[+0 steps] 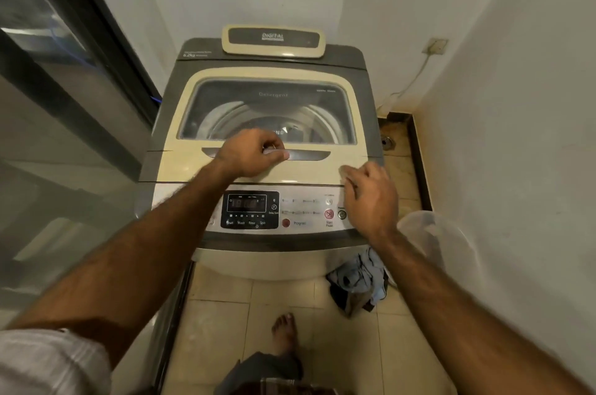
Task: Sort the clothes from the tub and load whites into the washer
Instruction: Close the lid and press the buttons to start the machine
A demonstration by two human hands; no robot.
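washer lid [187, 168] under curled left hand [250, 152]

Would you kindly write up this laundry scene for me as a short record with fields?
washer: top-loader, lid down
left hand: fingers curled at the lid handle
right hand: loosely curled, holding nothing, over the right end of the control panel
display: lit
clothes: blue and dark pile on the floor, right of the washer
tub: translucent, by the right wall; contents cannot be told
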